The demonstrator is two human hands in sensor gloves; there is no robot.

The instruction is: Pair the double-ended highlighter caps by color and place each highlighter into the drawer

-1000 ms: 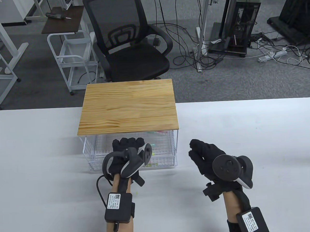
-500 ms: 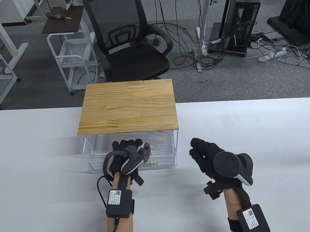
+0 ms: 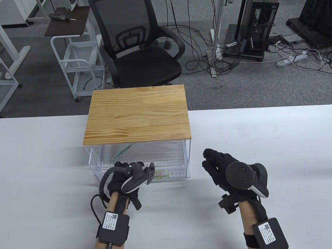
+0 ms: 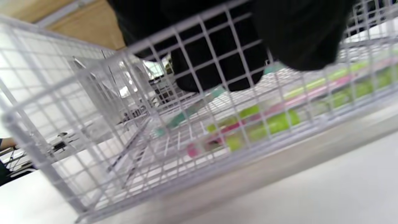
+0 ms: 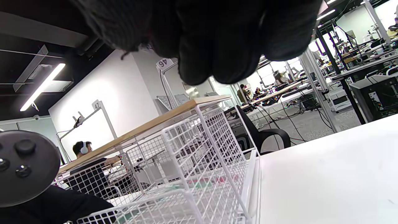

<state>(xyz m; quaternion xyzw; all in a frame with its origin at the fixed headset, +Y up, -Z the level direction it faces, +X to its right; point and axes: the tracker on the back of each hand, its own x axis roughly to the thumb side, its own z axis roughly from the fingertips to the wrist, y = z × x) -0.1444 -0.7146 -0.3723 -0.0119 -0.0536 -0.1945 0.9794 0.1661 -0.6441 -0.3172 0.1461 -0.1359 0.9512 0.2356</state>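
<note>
Looking down from the table view, the left hand [image 3: 124,178] sits at the front wall of the white wire drawer [image 3: 168,164] under the wooden top [image 3: 137,116], while the right hand [image 3: 219,166] hovers apart over the table [image 3: 267,152], fingers loosely curled, holding nothing. From the left wrist, gloved fingers [image 4: 217,65] curl over the drawer's front rim, gripping it, with green and pink highlighters [image 4: 261,124] lying on the mesh floor. From the right wrist, relaxed fingertips [image 5: 217,56] hang free above the drawer.
</note>
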